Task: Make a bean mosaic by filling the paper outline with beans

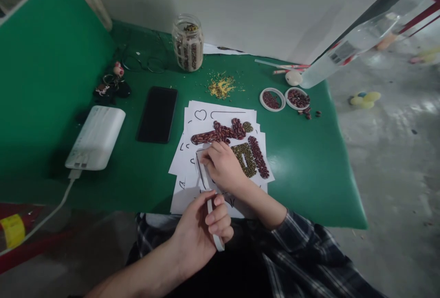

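Note:
My left hand (202, 229) is closed round a thin white lid (216, 236), seen nearly edge-on at the front edge of the table. What the lid holds, if anything, is hidden. My right hand (225, 165) rests on the paper (199, 124), fingers bent and pressed together over a black outline; anything in the pinch is hidden. Dark red beans (206, 137) fill a shape just above that hand. To its right are a square of green beans (245, 160) and a slanted bar of small red beans (258, 157).
Two white lids with red beans (272, 100) (297, 99) stand at the right, loose beans beside them. Behind are yellow grains (221, 87), a glass jar (188, 43) and a plastic bottle (347, 50). A phone (157, 114) and a cabled power bank (96, 137) lie left.

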Available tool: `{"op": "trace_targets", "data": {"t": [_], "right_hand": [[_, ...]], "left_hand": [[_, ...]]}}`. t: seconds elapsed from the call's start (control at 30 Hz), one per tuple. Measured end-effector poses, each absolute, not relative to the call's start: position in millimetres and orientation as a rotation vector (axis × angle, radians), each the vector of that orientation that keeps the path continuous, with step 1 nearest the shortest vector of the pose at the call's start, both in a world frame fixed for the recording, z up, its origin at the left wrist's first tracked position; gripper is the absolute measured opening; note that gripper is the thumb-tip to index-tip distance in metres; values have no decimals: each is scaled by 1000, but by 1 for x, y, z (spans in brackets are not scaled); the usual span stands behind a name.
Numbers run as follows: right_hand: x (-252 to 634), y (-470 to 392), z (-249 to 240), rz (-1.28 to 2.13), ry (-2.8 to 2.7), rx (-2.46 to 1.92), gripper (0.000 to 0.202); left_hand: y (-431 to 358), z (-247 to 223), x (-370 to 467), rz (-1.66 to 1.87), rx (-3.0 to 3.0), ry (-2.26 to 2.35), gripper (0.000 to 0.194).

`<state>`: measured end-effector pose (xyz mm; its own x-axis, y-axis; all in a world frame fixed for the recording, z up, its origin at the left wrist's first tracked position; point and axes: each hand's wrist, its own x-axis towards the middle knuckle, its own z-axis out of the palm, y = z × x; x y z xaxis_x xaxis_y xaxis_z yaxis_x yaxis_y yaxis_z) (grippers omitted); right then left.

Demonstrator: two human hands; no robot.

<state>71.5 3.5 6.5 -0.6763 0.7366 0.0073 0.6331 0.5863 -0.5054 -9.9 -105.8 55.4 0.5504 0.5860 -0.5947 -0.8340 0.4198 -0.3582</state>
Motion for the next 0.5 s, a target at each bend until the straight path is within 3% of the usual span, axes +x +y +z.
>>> {"op": "trace_targets", "data": {"t": [0.5], "right_hand": [[70,4,10,858,-2375,-1173,2]], "left_hand": [[-105,58,-9,912,-690,446,45]]}}
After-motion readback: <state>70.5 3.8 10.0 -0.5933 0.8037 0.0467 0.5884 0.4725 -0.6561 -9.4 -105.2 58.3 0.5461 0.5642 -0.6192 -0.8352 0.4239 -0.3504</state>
